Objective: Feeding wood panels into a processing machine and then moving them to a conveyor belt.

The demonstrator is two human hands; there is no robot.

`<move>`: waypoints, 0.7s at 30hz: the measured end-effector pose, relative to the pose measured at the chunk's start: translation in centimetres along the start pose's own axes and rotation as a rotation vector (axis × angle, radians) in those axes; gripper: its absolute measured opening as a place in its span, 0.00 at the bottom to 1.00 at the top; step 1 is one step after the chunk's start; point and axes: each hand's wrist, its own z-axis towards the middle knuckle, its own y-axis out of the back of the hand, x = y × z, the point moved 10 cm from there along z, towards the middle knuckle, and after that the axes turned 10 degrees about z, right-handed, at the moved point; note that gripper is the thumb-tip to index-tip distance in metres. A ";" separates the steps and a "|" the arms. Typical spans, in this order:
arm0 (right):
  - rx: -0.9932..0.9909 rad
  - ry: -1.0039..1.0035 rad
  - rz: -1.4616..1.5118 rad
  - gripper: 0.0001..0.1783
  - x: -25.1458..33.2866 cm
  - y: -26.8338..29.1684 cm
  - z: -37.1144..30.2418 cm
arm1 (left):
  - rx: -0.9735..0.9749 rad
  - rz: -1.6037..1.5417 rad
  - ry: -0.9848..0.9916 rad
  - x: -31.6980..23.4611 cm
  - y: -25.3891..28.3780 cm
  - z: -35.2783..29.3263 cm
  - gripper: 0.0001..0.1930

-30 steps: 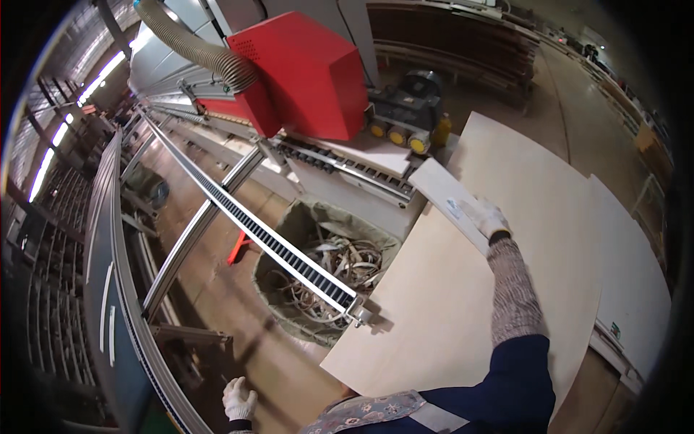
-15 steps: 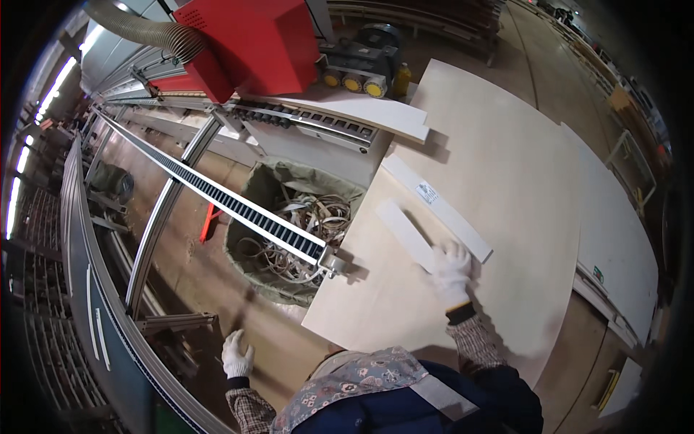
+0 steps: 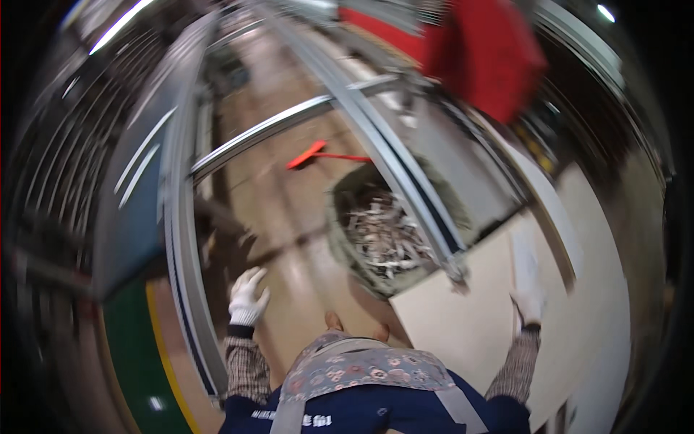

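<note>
My right hand, in a white glove, is at the right over a pale wooden panel. It grips the near end of a narrow white board strip, which points away from me; motion blur softens both. My left hand, also gloved in white, hangs in the air at the left. Its fingers are apart and hold nothing. It is nearest to a metal rail frame.
A green sack of offcuts stands on the floor left of the panel, beneath a roller rail. Beyond it lies a red broom-like tool. A red machine housing rises at the far right. A green floor strip runs at left.
My view has swung left, so the panel, sack and red machine sit farther right. My right hand stays at the white strip's near end. My left hand remains raised and apart from everything.
</note>
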 end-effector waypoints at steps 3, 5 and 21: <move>0.013 -0.235 0.356 0.36 -2.7 -2.4 -1.9 | -0.172 0.075 0.093 4.8 4.8 -1.0 0.25; 0.002 -0.436 0.685 0.25 -3.8 -5.0 -3.0 | -0.283 0.066 0.142 8.7 7.1 -1.8 0.24; 0.284 1.197 0.578 0.65 89.4 -7.9 -5.0 | -0.580 -0.130 0.479 31.0 11.0 -4.5 0.22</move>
